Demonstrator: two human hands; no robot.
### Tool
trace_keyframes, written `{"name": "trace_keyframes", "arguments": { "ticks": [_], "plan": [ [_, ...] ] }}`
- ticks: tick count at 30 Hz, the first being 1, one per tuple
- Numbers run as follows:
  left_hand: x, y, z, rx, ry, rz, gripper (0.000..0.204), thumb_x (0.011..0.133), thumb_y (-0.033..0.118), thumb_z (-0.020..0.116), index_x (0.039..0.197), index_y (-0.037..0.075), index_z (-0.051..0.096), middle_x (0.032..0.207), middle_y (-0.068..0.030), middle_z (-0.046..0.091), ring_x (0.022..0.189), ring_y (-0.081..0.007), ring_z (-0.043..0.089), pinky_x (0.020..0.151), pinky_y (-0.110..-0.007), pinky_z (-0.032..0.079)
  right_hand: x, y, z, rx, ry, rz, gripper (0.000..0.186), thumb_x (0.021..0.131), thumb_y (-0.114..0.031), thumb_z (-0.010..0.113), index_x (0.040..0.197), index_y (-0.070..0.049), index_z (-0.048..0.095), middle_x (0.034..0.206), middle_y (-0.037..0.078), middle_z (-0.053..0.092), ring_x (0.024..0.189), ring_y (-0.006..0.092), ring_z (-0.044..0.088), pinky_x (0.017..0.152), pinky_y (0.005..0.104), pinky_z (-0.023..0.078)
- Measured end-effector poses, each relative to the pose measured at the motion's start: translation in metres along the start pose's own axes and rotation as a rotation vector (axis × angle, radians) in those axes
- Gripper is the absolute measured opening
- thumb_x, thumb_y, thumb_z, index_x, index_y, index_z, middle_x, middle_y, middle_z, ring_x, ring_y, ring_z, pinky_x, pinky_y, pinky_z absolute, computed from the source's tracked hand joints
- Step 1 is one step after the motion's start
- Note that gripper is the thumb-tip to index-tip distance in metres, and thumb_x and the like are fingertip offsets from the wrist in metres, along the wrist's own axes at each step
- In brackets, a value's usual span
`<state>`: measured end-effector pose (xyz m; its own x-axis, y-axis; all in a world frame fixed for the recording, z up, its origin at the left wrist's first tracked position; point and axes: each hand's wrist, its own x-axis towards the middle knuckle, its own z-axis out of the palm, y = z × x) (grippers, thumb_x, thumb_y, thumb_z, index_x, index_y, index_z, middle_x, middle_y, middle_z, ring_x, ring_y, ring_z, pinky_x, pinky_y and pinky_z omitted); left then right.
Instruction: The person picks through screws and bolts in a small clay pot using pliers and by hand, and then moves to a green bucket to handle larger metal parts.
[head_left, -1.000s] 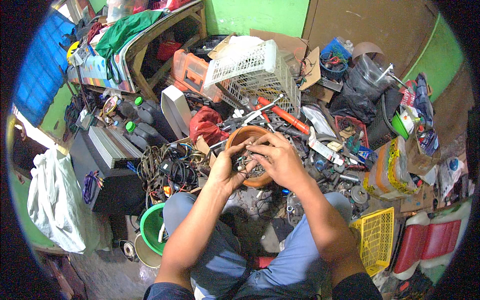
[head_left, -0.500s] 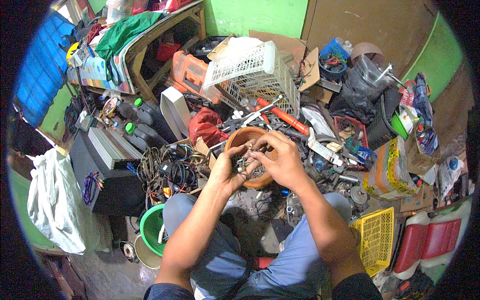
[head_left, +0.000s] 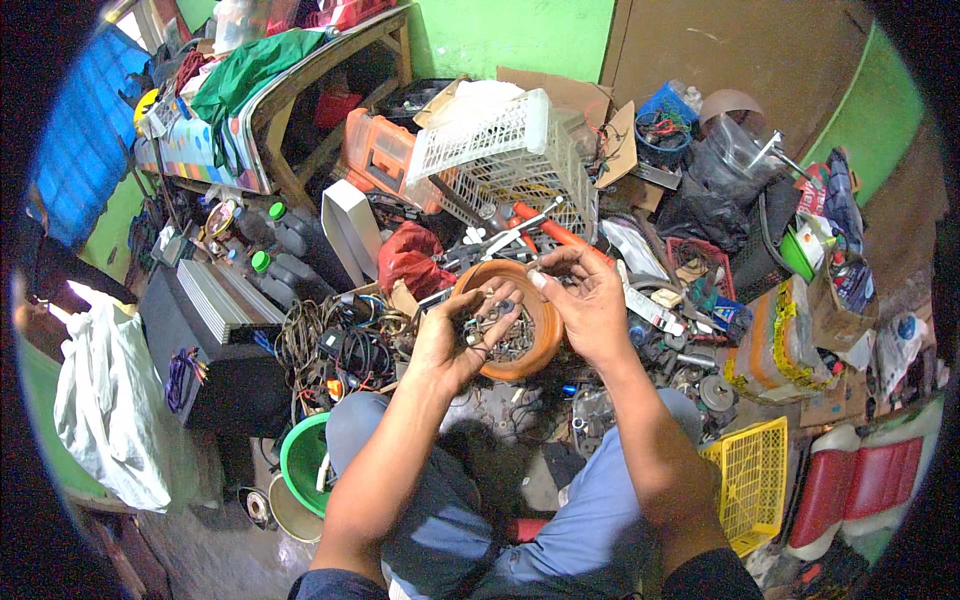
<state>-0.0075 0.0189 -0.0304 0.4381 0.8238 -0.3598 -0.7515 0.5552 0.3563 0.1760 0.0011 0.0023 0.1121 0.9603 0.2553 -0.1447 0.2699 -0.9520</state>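
Left hand: (head_left: 455,335) is lying palm up over the pot's left side, fingers spread in a shallow cup, and is carrying small parts (head_left: 490,318).
Right hand: (head_left: 582,300) is hanging by the pot's right rim, apart from the left, thumb and fingertips bending close together; whether they are pinching anything, I cannot tell.
Small parts: several are resting on the left palm and fingers; more are filling the pot's bottom.
Pot: (head_left: 548,352) round and orange-brown, it is standing under and between the hands, ahead of the knees.
Red bag: (head_left: 412,260) is lying beyond the pot, to its left.
Cables: (head_left: 315,345) are lying tangled left of the left hand.
White carton: (head_left: 652,313) is lying right of the right hand, its print too small to read.
Crate: (head_left: 548,150) white and tilted, it is standing behind an orange tube (head_left: 568,238).
Parcel: (head_left: 785,340) is wearing yellow tape with dark markings, blurred.
Red packet: (head_left: 812,200) is showing large white lettering at the far right.
White bag: (head_left: 905,342) is bearing a blue printed patch.
Bench sheet: (head_left: 205,152) is showing coloured dots.
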Motion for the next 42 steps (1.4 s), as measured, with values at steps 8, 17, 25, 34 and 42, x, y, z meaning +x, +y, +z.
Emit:
{"name": "trace_keyframes", "arguments": {
  "ticks": [8,17,25,34,42],
  "plan": [
    [-0.004,0.001,0.008,-0.091,-0.019,0.063,0.043,0.1,0.017,0.044,0.134,-0.01,0.048,0.136,-0.0273,0.057,0.129,-0.0375,0.057,0.109,-0.049,0.051,0.001,0.0,-0.006,-0.017,0.005,0.006,0.016,0.089,0.001,0.072,0.105,0.002,0.068,0.099,0.009,0.072,0.089,0.0142,0.07,0.081,0.027,0.057],
    [-0.005,-0.001,0.006,-0.022,-0.022,0.139,0.055,0.098,0.0,0.047,0.149,-0.006,0.028,0.147,-0.0225,0.048,0.135,-0.0387,0.05,0.111,-0.049,0.049,0.005,0.015,-0.011,-0.42,0.079,0.112,0.016,0.091,-0.008,0.073,0.104,0.001,0.073,0.092,0.007,0.073,0.082,0.0117,0.068,0.075,0.0277,0.055],
    [-0.01,-0.002,0.012,0.047,-0.001,0.11,0.054,0.095,-0.005,0.047,0.148,-0.004,0.036,0.147,-0.0188,0.05,0.133,-0.0301,0.054,0.113,-0.043,0.047,-0.004,-0.002,0.004,-0.546,-0.063,-0.107,0.019,0.087,-0.006,0.071,0.106,-0.005,0.075,0.102,0.013,0.071,0.095,0.0279,0.071,0.082,0.0383,0.056],
    [-0.002,-0.006,-0.002,0.101,0.008,0.046,0.048,0.095,0.002,0.049,0.143,-0.002,0.047,0.141,-0.0124,0.056,0.125,-0.0207,0.059,0.106,-0.037,0.053,-0.01,0.011,0.004,-0.713,-0.243,-0.355,0.018,0.088,-0.007,0.069,0.104,-0.002,0.074,0.106,0.014,0.067,0.099,0.033,0.067,0.088,0.0421,0.054],
    [0.001,-0.011,-0.006,0.099,0.036,0.043,0.044,0.096,0.003,0.05,0.14,-0.001,0.049,0.135,-0.0115,0.059,0.118,-0.0185,0.063,0.099,-0.033,0.057,-0.012,0.011,0.005,-0.799,-0.251,-0.341,0.017,0.085,-0.004,0.072,0.102,-0.001,0.073,0.104,0.015,0.067,0.095,0.0332,0.069,0.083,0.041,0.055]
  ]
}}
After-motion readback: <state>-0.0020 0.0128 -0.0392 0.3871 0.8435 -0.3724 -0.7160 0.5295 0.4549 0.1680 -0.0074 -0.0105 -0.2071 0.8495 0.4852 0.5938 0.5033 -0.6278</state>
